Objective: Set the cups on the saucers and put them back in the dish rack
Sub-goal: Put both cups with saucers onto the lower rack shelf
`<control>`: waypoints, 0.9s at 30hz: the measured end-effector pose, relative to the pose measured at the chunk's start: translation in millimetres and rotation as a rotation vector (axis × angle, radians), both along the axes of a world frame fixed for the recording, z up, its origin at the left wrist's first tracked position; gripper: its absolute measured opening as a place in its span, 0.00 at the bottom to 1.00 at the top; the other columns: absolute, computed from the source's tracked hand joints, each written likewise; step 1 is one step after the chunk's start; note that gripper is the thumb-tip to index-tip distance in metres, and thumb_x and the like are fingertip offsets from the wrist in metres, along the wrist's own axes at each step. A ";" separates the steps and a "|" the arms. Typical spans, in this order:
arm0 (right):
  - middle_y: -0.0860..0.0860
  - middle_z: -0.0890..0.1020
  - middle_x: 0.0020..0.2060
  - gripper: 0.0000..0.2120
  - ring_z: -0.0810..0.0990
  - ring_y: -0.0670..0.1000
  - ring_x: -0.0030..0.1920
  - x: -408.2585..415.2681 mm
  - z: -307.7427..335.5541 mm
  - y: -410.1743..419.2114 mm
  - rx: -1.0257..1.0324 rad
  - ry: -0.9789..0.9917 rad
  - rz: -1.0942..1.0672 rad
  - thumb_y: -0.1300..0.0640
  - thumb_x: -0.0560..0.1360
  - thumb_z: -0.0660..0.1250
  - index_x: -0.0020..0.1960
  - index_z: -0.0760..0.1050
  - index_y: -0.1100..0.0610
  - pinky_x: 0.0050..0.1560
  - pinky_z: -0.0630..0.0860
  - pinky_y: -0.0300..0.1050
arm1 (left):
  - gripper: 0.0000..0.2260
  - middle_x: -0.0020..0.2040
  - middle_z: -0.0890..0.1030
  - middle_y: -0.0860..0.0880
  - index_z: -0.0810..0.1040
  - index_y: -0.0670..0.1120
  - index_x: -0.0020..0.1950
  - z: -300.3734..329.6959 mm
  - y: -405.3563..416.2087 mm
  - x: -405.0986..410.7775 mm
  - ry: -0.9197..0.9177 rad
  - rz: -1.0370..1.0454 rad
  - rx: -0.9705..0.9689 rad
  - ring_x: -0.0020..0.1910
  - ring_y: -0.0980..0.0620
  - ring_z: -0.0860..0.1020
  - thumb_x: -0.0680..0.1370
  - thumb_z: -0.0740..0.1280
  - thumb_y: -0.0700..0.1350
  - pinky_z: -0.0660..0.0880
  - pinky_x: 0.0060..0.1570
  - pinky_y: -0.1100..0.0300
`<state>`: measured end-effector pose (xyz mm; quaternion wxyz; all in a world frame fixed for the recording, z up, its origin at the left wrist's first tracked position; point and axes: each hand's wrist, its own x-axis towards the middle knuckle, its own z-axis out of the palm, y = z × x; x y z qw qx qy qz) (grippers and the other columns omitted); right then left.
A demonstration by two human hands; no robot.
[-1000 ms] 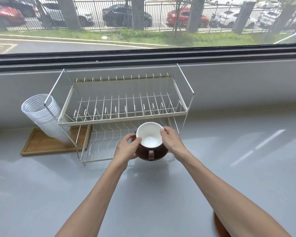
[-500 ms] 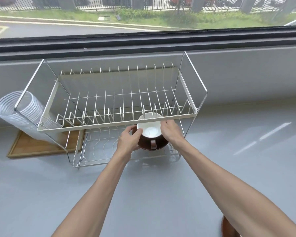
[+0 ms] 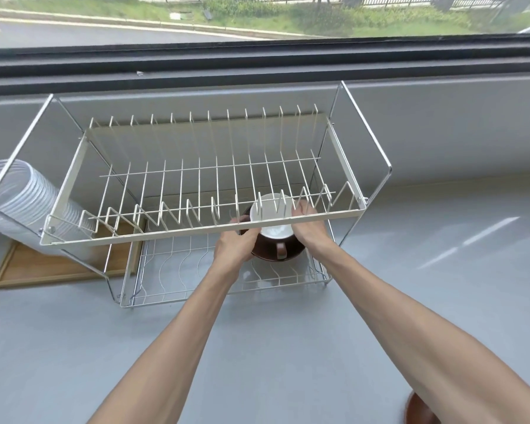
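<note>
A brown cup (image 3: pixel 276 232) with a white inside and a brown handle facing me stands on a brown saucer (image 3: pixel 291 254). Both are under the upper tier of the two-tier wire dish rack (image 3: pixel 196 231), over the right part of the lower shelf. My left hand (image 3: pixel 233 243) grips the saucer's left edge. My right hand (image 3: pixel 307 225) grips the right side, its fingers at the cup's rim. The upper tier's front bar hides part of the cup. Whether the saucer touches the lower shelf I cannot tell.
A stack of clear plastic cups (image 3: pixel 22 197) lies on its side at the rack's left, over a wooden tray (image 3: pixel 43 267). Another brown saucer (image 3: pixel 416 411) shows at the bottom right edge, partly behind my right forearm. The grey counter ends at a low wall below the window.
Both hands have carried the cup and saucer forward from in front of the rack to under its upper tier, above the lower shelf. My head has moved closer and looks further down.
</note>
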<state>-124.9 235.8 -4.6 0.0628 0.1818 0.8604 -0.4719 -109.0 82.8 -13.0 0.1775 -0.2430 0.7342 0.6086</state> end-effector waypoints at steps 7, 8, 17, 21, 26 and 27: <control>0.56 0.76 0.62 0.17 0.74 0.54 0.58 -4.7 -7.6 2.9 -0.024 0.019 0.013 0.51 0.84 0.50 0.63 0.72 0.59 0.55 0.65 0.43 | 0.28 0.53 0.86 0.46 0.78 0.57 0.61 -0.7 -0.6 -1.6 0.013 -0.031 0.006 0.49 0.47 0.85 0.63 0.71 0.64 0.83 0.56 0.47; 0.56 0.76 0.62 0.18 0.73 0.53 0.57 -5.3 -7.1 2.9 -0.022 0.015 0.015 0.52 0.84 0.49 0.63 0.72 0.60 0.55 0.65 0.44 | 0.26 0.53 0.86 0.47 0.78 0.59 0.60 0.1 -1.0 -2.3 0.014 -0.041 0.005 0.49 0.47 0.85 0.63 0.71 0.64 0.83 0.56 0.47; 0.57 0.75 0.66 0.19 0.73 0.58 0.66 3.5 -0.4 3.6 0.037 0.018 0.047 0.52 0.84 0.49 0.67 0.70 0.58 0.55 0.64 0.44 | 0.29 0.53 0.84 0.40 0.81 0.44 0.54 6.1 -4.0 4.7 -0.001 -0.110 -0.066 0.52 0.42 0.84 0.66 0.66 0.66 0.81 0.59 0.43; 0.58 0.76 0.64 0.18 0.73 0.61 0.64 19.7 4.0 -0.1 0.110 0.081 0.075 0.55 0.83 0.51 0.67 0.71 0.59 0.61 0.69 0.51 | 0.17 0.54 0.79 0.48 0.77 0.51 0.61 14.9 -6.3 15.4 0.048 -0.188 -0.142 0.46 0.47 0.78 0.78 0.63 0.59 0.81 0.59 0.42; 0.60 0.72 0.65 0.18 0.69 0.60 0.67 51.0 17.1 -5.8 0.164 0.078 0.089 0.53 0.81 0.55 0.67 0.68 0.62 0.68 0.66 0.52 | 0.17 0.60 0.78 0.49 0.76 0.50 0.67 22.8 -15.1 35.3 0.099 -0.340 -0.250 0.52 0.46 0.79 0.81 0.63 0.54 0.80 0.56 0.46; 0.60 0.71 0.66 0.18 0.68 0.59 0.69 59.3 19.7 -6.8 0.169 0.077 0.101 0.54 0.81 0.56 0.68 0.67 0.62 0.68 0.64 0.52 | 0.16 0.60 0.79 0.49 0.76 0.51 0.66 26.0 -16.5 41.4 0.102 -0.367 -0.262 0.54 0.46 0.80 0.81 0.63 0.54 0.80 0.57 0.46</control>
